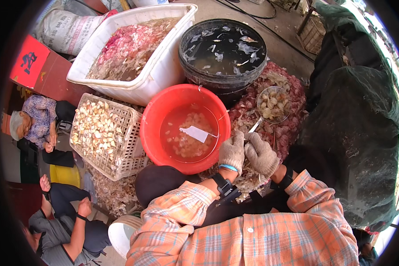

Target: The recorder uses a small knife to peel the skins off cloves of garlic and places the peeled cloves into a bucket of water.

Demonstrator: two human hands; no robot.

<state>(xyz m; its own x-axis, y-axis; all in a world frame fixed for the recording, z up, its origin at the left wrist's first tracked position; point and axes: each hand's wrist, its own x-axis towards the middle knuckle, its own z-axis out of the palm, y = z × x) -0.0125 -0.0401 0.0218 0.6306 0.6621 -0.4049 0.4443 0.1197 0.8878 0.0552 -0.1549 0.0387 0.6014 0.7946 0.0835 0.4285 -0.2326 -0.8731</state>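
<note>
My left hand (231,152), in a knitted work glove, is beside the right rim of a red plastic tub (152,114). Close against it is my gloved right hand (262,155). Fingers on both hands are bent and meet at the tips; whatever may be between them is hidden. Just beyond them a metal strainer ladle (258,123) rests on red mesh bags (294,96), its handle pointing toward my hands. Garlic cloves (272,103) fill its bowl. Pale cloves (193,146) lie under water in the tub, and a flat white piece (195,133) is over them.
A crate (128,146) of peeled garlic cloves (98,128) stands left. Beyond are a white bin (168,50) with wet skins and mesh, and a black water bucket (202,78). Dark netting (352,133) rises at right. Two people (40,113) sit at left near a yellow bucket (65,174).
</note>
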